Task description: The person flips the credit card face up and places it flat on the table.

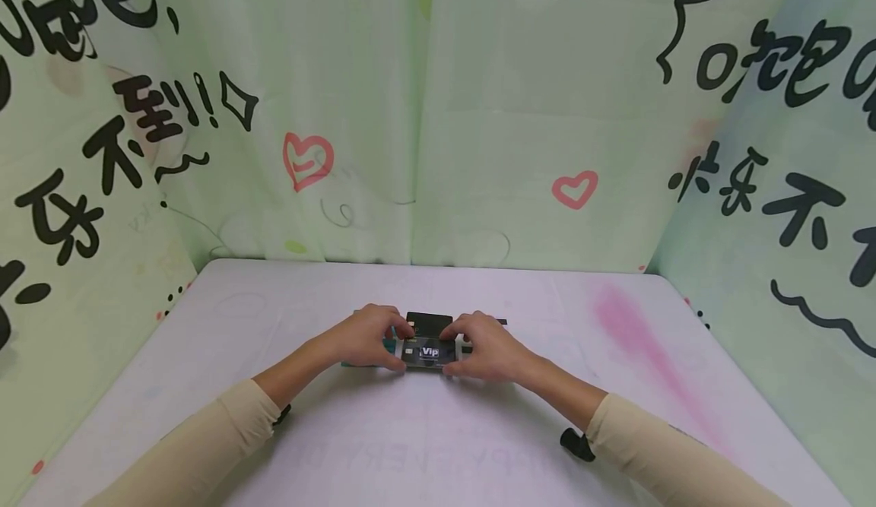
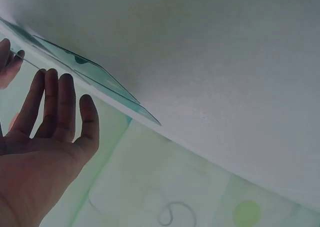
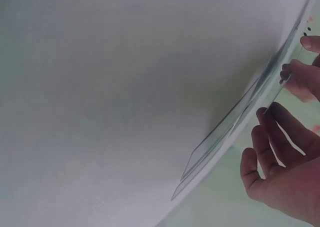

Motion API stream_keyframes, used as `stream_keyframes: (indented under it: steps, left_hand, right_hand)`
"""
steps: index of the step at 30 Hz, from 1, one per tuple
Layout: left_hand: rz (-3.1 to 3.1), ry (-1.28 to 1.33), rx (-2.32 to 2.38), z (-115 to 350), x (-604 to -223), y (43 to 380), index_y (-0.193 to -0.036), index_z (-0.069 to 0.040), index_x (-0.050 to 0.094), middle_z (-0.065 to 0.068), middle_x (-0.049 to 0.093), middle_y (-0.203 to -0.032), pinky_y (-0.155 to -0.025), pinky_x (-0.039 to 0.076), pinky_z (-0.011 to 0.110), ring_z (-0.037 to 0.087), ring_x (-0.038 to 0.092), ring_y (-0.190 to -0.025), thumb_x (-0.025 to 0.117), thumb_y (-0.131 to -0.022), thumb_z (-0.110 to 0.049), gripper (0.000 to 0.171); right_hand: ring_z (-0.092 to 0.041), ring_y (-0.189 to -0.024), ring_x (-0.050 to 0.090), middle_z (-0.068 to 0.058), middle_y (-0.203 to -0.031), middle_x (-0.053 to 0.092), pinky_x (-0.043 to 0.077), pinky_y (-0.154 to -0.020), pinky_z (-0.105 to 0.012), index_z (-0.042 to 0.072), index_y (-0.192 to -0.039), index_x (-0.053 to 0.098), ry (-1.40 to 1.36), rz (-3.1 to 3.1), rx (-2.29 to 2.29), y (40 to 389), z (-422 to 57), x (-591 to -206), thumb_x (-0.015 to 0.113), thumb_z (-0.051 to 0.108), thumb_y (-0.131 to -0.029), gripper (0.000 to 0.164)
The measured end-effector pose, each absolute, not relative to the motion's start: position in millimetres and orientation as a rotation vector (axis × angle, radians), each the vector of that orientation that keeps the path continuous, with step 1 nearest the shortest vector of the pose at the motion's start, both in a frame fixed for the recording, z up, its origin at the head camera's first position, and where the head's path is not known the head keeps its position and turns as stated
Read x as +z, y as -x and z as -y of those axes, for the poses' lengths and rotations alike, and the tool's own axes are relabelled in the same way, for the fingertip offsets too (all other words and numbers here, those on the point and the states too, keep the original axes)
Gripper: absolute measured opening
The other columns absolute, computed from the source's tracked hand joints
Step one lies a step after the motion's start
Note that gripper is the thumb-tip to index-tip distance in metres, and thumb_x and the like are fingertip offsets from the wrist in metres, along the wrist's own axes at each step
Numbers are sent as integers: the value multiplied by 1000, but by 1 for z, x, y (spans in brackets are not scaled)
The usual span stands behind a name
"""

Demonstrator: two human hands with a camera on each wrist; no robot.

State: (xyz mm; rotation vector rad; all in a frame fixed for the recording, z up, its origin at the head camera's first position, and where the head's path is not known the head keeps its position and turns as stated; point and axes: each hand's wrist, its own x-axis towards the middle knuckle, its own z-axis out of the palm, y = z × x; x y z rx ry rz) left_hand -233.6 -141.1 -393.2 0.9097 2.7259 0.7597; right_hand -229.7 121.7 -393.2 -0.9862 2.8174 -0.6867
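Observation:
A black card lettered "Vip" is pinched by its two short sides, one in each hand. My left hand grips its left end between thumb and fingers, and my right hand grips its right end likewise. In the left wrist view the left hand has its other fingers loosely spread. Just behind lies another black card. Teal cards show partly under the left hand. Flat cards lie on the table in the right wrist view, where the right hand holds a thin edge.
A pale table with a pink streak extends all around the cards. Light green cloth with black writing and red hearts closes off the back and sides. A dark wrist device hangs by the right sleeve.

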Motion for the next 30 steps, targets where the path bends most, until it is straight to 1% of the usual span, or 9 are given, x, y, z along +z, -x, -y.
stream_keyframes:
  steps: [3, 8, 11, 14, 19, 21, 30]
  left_hand:
    - [-2733, -915, 737, 141, -395, 235, -117, -10, 77, 1, 72, -111, -84, 51, 28, 17, 64, -94, 92, -76, -26, 46]
    - [-2746, -949, 687, 140, -396, 238, -115, -8, 78, 2, 72, -106, -82, 49, 28, 16, 61, -91, 93, -75, -26, 46]
    - [-2757, -954, 649, 139, -396, 238, -114, -9, 79, 2, 71, -105, -82, 49, 28, 16, 61, -90, 94, -74, -26, 46]
    - [-2760, -941, 625, 137, -397, 239, -112, -10, 79, 2, 70, -103, -82, 49, 30, 16, 60, -89, 94, -74, -27, 45]
    - [-2769, -896, 583, 135, -397, 238, -114, -11, 79, 1, 68, -105, -83, 48, 34, 15, 56, -90, 93, -75, -28, 44]
    - [-2780, -891, 553, 134, -398, 238, -114, -12, 79, 0, 68, -107, -85, 48, 34, 14, 56, -91, 93, -76, -29, 44]
    - [-2796, -914, 499, 133, -395, 238, -113, -11, 79, 2, 69, -106, -89, 49, 39, 17, 58, -94, 92, -76, -29, 44]
  right_hand:
    - [-22, -102, 61, -1, -111, 75, 46, -87, -37, 11, -116, 77, 998, -2821, -675, 230, -121, -395, 89, 29, -78, 44]
    - [-21, -103, 62, -2, -110, 75, 48, -91, -40, 9, -116, 78, 1011, -2821, -661, 230, -119, -396, 90, 29, -77, 45]
    - [-21, -103, 61, -2, -110, 75, 48, -91, -39, 9, -115, 78, 1015, -2820, -645, 230, -117, -398, 90, 28, -77, 45]
    - [-21, -103, 61, -3, -110, 75, 48, -90, -38, 8, -115, 78, 1030, -2819, -635, 232, -117, -399, 90, 28, -77, 44]
    - [-22, -104, 62, -5, -112, 75, 48, -90, -39, 7, -114, 79, 1035, -2808, -633, 233, -116, -400, 90, 27, -77, 44]
    - [-23, -105, 62, -5, -112, 74, 49, -90, -39, 7, -115, 79, 1033, -2805, -629, 233, -115, -401, 90, 27, -78, 44]
    - [-25, -106, 62, -7, -111, 73, 49, -93, -41, 5, -116, 78, 1039, -2796, -616, 233, -114, -401, 89, 25, -79, 44]
